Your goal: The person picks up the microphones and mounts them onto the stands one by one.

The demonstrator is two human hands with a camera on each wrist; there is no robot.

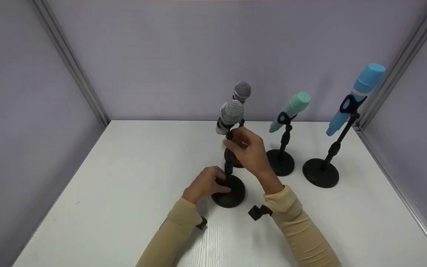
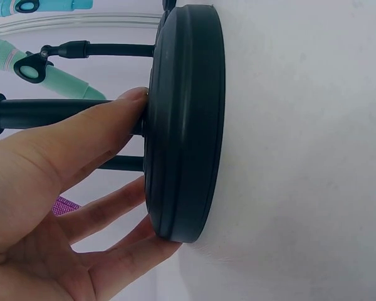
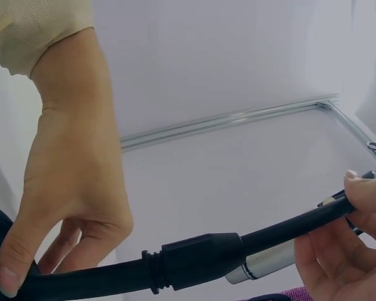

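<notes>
A black desk microphone stand (image 1: 235, 196) is in front of me in the head view, with a silver microphone (image 1: 232, 112) tilted in its clip. My left hand (image 1: 206, 184) holds the round base, thumb on top and fingers around the edge, as the left wrist view shows on the base (image 2: 188, 125). Higher up, my right hand (image 1: 248, 150) pinches the thin pole just under the clip. In the right wrist view the pole's thicker collar (image 3: 200, 260) lies between both hands. A second silver microphone (image 1: 242, 91) stands close behind, its stand mostly hidden by my right hand.
To the right, a mint green microphone (image 1: 297, 104) leans in another black stand (image 1: 281, 163). Farther right is a blue microphone (image 1: 369, 78) on a taller-looking stand (image 1: 321, 173). Pale panels (image 1: 161, 55) with metal edging enclose the white table (image 1: 124, 167) at the back and sides.
</notes>
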